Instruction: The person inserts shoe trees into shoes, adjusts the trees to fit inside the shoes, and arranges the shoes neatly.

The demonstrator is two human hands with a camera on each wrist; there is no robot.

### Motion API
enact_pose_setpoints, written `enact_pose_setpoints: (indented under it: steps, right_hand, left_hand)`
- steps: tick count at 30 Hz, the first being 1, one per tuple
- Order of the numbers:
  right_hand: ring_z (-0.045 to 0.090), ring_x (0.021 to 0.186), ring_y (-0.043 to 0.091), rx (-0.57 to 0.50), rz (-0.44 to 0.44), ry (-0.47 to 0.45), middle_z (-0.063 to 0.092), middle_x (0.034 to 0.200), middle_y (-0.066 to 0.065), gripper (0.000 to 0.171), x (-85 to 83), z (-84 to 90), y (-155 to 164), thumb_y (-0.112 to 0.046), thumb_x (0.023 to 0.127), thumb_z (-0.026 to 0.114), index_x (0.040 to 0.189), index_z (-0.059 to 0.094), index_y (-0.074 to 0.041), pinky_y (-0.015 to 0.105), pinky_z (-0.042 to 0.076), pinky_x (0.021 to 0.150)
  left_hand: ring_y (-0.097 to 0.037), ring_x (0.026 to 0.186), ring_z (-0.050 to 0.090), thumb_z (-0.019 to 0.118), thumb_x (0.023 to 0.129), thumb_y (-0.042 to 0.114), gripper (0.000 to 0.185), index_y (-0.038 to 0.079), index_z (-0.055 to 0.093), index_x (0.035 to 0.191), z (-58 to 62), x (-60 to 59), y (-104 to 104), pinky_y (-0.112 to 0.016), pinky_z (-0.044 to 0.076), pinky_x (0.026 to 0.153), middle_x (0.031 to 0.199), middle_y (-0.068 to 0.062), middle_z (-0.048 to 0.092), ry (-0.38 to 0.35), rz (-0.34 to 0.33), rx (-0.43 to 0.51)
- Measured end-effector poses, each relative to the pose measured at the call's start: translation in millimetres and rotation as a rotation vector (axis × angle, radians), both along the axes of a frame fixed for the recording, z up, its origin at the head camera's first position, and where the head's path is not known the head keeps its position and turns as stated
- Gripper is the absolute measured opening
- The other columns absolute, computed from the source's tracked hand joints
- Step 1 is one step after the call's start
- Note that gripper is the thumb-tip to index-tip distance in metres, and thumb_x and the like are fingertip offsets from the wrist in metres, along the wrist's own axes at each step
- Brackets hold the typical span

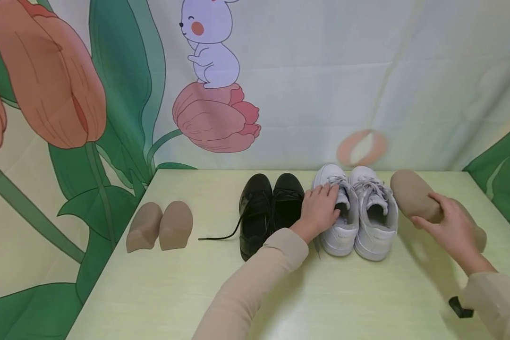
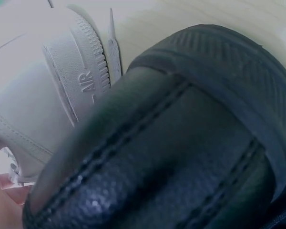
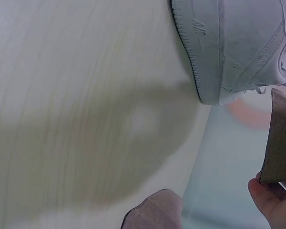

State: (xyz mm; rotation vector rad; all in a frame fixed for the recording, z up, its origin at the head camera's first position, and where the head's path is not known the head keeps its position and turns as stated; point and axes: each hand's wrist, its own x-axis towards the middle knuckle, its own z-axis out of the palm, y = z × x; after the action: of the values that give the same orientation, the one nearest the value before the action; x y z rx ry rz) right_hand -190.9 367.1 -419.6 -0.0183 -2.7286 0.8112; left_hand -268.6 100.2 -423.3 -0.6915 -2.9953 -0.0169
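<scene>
two hands are at work over a pale green table (image 1: 161, 293), near its far right part. the left hand (image 1: 319, 211) lies on the left white sneaker (image 1: 337, 212), its fingers close together and bent over the tongue and laces at the shoe's opening, the thumb down by the side toward the black shoes; whether the fingers truly squeeze the shoe i cannot tell. the right hand (image 1: 446, 222) holds a tan shoe insert (image 1: 414, 194) above the table, just right of the right white sneaker (image 1: 375, 215), fingers curled over its top and the thumb under it. in the right wrist view the fingertips (image 3: 267, 198) pinch the insert's edge beside the sneaker's sole. another tan shoe insert (image 1: 476, 233) lies on the table behind that hand, mostly hidden. the two white sneakers stand side by side, touching, toes toward the far edge. immediately left of them stands a pair of black leather shoes (image 1: 268, 210), one lace trailing out to the left; the left wrist view shows a black heel pressed close against the white sneaker's heel. well to the left, two more tan inserts (image 1: 159, 226) lie side by side near the table's left edge. a small black object (image 1: 460, 307) sits near the right sleeve. a cloth backdrop printed with tulips and a rabbit (image 1: 210, 42) hangs behind the table.
</scene>
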Motion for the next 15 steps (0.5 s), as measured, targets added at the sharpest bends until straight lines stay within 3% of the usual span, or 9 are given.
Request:
enact_pose_setpoints:
  steps: [15]
  right_hand:
    - [0.031, 0.117, 0.050, -0.012, 0.000, 0.014, 0.033, 0.132, 0.032, 0.074, 1.7, 6.8, 1.6, -0.033, 0.080, 0.064, 0.137, 0.028, -0.001, 0.062, 0.026, 0.087]
  left_hand:
    - [-0.012, 0.125, 0.035, 0.051, 0.085, 0.044, 0.056, 0.026, 0.031, 0.135, -2.4, -2.1, 3.7, -0.033, 0.032, 0.098, 0.136, 0.006, 0.039, 0.015, 0.042, 0.059]
